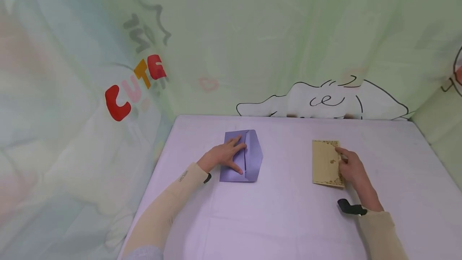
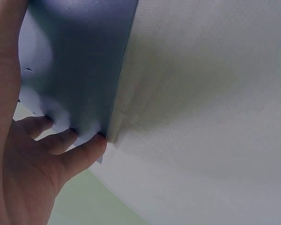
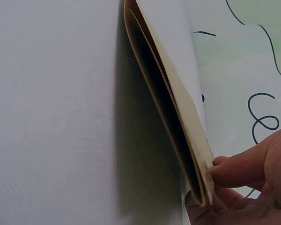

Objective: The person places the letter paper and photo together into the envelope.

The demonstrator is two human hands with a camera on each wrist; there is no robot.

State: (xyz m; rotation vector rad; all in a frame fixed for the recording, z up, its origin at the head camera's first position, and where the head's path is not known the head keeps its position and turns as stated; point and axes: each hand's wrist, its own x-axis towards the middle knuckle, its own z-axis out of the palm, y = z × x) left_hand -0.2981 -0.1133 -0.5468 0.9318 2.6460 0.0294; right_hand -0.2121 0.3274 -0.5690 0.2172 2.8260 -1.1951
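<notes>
On the left part of the table lies a purple envelope (image 1: 254, 155) with its pointed flap folded out to the right. My left hand (image 1: 228, 154) rests on it with spread fingers. In the left wrist view the fingertips touch the surface of the envelope (image 2: 79, 61) near one end. Farther right, my right hand (image 1: 353, 167) pinches the right edge of a tan folded card (image 1: 322, 161) with a dark floral border. From the right wrist view, the card (image 3: 187, 108) stands slightly parted along its open side, held at one corner between thumb and fingers.
A white cloth covers the table (image 1: 274, 212). Behind it hangs a pale green curtain (image 1: 252, 51) with cartoon drawings, which continues along the left side. A dark strap (image 1: 351, 208) sits at my right wrist.
</notes>
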